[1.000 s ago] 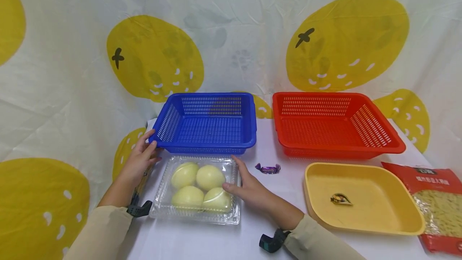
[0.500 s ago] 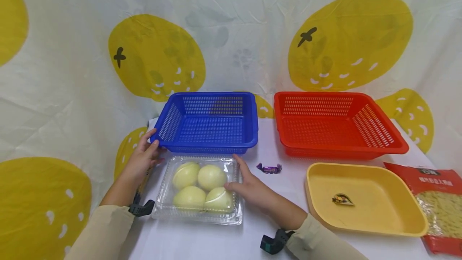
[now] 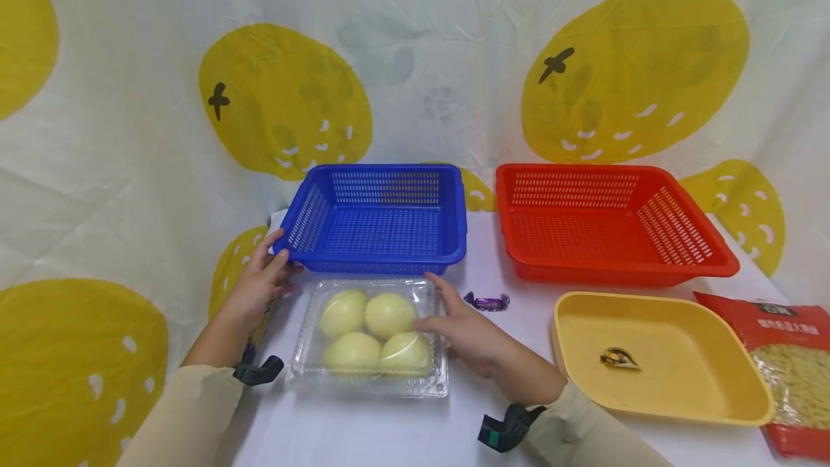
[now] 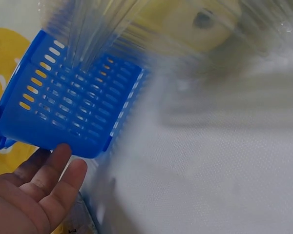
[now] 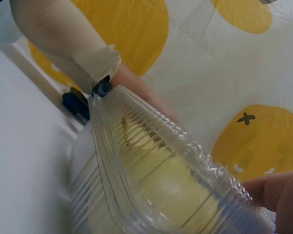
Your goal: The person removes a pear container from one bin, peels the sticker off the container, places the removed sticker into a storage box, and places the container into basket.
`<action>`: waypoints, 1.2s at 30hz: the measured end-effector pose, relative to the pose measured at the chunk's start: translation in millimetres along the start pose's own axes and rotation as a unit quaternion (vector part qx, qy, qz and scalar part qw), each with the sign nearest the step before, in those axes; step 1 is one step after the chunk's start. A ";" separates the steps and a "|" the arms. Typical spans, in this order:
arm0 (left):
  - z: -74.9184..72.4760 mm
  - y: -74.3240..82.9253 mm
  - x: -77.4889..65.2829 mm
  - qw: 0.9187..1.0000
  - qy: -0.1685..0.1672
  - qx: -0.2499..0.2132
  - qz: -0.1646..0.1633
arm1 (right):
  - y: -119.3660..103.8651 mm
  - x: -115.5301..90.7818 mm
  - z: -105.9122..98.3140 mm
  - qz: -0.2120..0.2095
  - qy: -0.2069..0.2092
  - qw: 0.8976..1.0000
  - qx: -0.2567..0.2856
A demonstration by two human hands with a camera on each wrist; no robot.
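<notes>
A clear plastic clamshell box holds several pale yellow-green round fruits. My right hand grips its right side, thumb over the lid and forefinger at the far right corner. In the right wrist view the thumb lies along the ribbed lid. My left hand holds the near left corner of the blue basket, thumb on the rim. From the left wrist, fingers show beneath the basket's corner, and the box with fruit is blurred at the top. A narrow dark-and-yellow packet is partly hidden by the left forearm.
A red basket stands at the back right. In front of it is a yellow tray with a small wrapped piece inside. A red pasta bag lies far right. A purple-wrapped candy lies between box and tray.
The fruit box has slid a little to the right together with my right hand. My left hand stays at the blue basket's corner. The whole view has shifted slightly.
</notes>
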State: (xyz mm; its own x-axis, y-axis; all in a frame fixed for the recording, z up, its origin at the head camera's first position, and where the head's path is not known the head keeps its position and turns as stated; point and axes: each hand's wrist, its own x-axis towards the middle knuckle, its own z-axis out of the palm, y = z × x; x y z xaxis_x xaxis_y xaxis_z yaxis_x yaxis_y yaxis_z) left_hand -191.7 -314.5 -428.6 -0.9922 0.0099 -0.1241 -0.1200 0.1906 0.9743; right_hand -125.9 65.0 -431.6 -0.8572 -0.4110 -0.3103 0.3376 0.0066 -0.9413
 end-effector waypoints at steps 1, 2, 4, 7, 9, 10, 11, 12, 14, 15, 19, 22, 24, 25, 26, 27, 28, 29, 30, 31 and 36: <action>0.4 0.2 0.0 1.000 0.000 -0.002 0.000 | -0.8 -0.4 -1.1 0.000 0.002 1.000 0.002; 0.7 0.2 0.1 1.000 0.000 -0.003 0.000 | -1.7 -1.1 -2.0 0.001 0.003 1.000 0.005; 0.9 0.2 0.3 1.000 0.000 -0.005 0.000 | -3.8 -2.4 -3.7 0.004 0.010 1.000 0.011; 0.8 -0.2 0.3 1.000 0.000 -0.006 0.000 | -5.2 -4.1 -6.3 0.008 0.024 1.000 0.015; 0.6 -0.6 0.0 1.000 0.001 -0.006 0.001 | -5.7 -5.4 -8.0 0.011 0.032 0.999 0.017; 0.8 -0.8 -0.1 1.000 0.002 -0.007 0.003 | -5.9 -6.2 -9.0 0.013 0.035 0.999 0.017; 1.0 -1.2 -0.2 1.000 0.002 -0.011 0.003 | -6.0 -7.1 -10.0 0.014 0.037 0.999 0.016; 1.4 -1.4 -0.2 1.000 0.001 -0.018 0.003 | -6.6 -8.1 -10.8 0.015 0.039 0.999 0.017; 2.8 -1.6 -0.3 1.000 0.001 -0.029 0.001 | -8.1 -10.7 -12.6 0.019 0.043 0.999 0.018; 3.8 -1.4 -0.4 0.999 0.000 -0.035 0.000 | -9.1 -12.1 -13.5 0.020 0.046 0.999 0.019; 7.4 1.4 -1.9 0.998 0.005 -0.056 -0.010 | -15.6 -18.3 -16.7 0.012 0.047 0.999 0.016; 10.0 4.8 -3.6 0.997 0.013 -0.077 -0.017 | -21.5 -22.5 -18.9 0.003 0.044 0.999 0.015; 12.7 7.5 -4.9 0.995 0.019 -0.099 -0.024 | -25.8 -25.0 -20.3 0.001 0.042 0.999 0.016; 13.9 8.3 -5.3 0.993 0.022 -0.111 -0.026 | -28.6 -26.5 -21.2 -0.001 0.039 0.999 0.015; 15.3 9.0 -5.4 0.992 0.026 -0.122 -0.030 | -31.4 -27.8 -22.0 -0.002 0.037 0.999 0.014; 16.8 9.5 -5.3 0.990 0.031 -0.135 -0.034 | -34.3 -29.2 -22.9 -0.004 0.034 0.999 0.012; 18.4 10.2 -5.4 0.988 0.035 -0.146 -0.039 | -37.1 -30.4 -23.7 -0.006 0.032 0.999 0.012; 20.1 11.0 -5.4 0.986 0.040 -0.156 -0.042 | -40.0 -31.7 -24.6 -0.008 0.027 1.000 0.011; 21.8 11.6 -5.2 0.984 0.044 -0.164 -0.045 | -42.9 -32.9 -25.7 -0.010 0.024 1.000 0.009; 23.2 12.2 -5.0 0.983 0.050 -0.170 -0.047 | -45.8 -34.0 -26.4 -0.013 0.020 1.000 0.008; 31.1 15.9 -4.5 0.978 0.077 -0.187 -0.055 | -58.4 -38.0 -30.6 -0.026 0.010 1.000 0.001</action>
State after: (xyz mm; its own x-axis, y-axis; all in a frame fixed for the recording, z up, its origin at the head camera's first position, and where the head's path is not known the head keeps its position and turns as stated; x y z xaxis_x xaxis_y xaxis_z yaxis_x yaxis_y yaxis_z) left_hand -188.1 -280.9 -418.4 -0.9623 -0.1444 -0.2304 -0.2016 -0.1898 0.9609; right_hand -124.8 108.2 -368.9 -0.8812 -0.3927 -0.2633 0.2932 -0.0171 -0.9559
